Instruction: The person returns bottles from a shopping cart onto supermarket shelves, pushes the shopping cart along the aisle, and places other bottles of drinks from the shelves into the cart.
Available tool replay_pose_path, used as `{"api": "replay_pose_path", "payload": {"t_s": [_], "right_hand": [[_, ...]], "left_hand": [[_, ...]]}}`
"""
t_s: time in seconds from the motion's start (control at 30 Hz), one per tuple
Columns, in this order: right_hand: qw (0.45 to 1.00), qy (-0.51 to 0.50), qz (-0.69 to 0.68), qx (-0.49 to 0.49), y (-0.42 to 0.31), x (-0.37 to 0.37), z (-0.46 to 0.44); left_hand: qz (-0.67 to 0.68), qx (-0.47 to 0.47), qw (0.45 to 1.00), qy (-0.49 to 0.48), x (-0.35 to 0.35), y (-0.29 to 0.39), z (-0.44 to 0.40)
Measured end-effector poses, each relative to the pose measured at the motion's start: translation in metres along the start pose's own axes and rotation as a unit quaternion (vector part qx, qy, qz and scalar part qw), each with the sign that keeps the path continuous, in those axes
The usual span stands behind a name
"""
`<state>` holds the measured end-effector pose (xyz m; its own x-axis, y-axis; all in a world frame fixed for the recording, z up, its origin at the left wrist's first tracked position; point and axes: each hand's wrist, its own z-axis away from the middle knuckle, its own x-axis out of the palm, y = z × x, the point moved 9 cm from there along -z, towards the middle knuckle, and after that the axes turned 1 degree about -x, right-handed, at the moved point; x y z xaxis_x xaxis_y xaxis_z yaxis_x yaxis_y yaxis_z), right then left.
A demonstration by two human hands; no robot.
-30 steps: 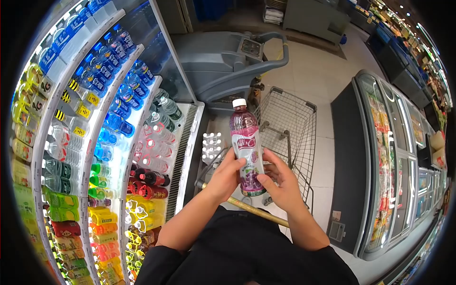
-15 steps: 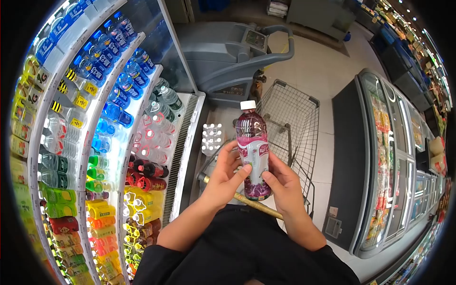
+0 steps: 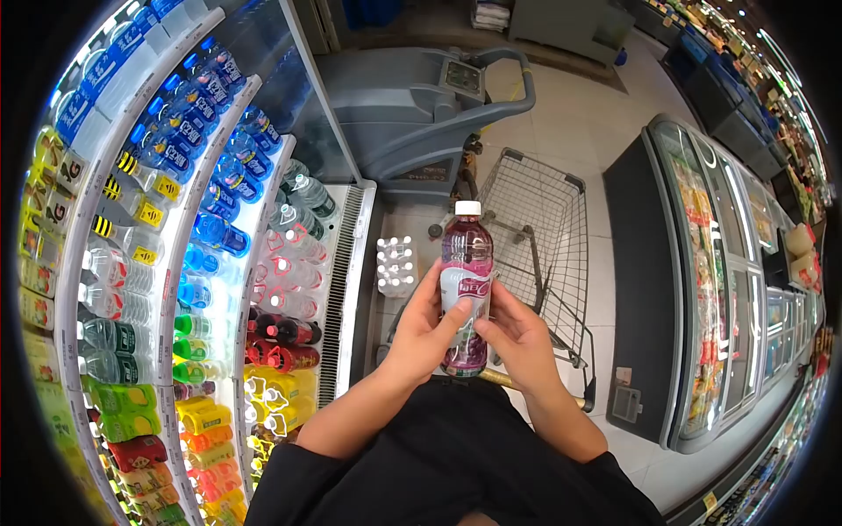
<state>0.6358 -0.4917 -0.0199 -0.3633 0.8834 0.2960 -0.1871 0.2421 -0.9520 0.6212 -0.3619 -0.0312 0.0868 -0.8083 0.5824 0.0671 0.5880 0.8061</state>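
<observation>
A purple juice bottle [image 3: 467,263] with a white cap stands upright between my two hands, in front of my chest. My left hand [image 3: 431,320] grips its left side, with the thumb pressed across the label. On the right side my right hand [image 3: 511,331] holds it too, its thumb on the lower label and its fingers around the side. Beyond the bottle is a wire shopping cart [image 3: 544,237], whose handle is partly hidden behind my hands.
Lit drink shelves [image 3: 250,307] full of bottles rise on the left. A grey floor-cleaning machine [image 3: 395,114] stands ahead, and a pack of white-capped bottles [image 3: 395,266] sits by the shelf base. To the right is a glass-topped freezer [image 3: 649,289].
The bottle has turned in my hands, so its label faces differently, and sits slightly lower in view. My left thumb has shifted further across it. The surroundings have shifted slightly with the camera.
</observation>
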Motion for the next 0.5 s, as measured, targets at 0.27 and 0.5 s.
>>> {"api": "replay_pose_path", "payload": {"t_s": [0.27,0.5], "right_hand": [[0.999,-0.038,-0.006,0.036,0.028,0.059,-0.02],[0.998,-0.059,0.015,0.03,0.035,0.105,-0.026]], "left_hand": [[0.02,0.012,1.0,-0.012,-0.06,0.042,0.025],[0.02,0.063,0.997,0.047,-0.101,0.065,0.044]]}}
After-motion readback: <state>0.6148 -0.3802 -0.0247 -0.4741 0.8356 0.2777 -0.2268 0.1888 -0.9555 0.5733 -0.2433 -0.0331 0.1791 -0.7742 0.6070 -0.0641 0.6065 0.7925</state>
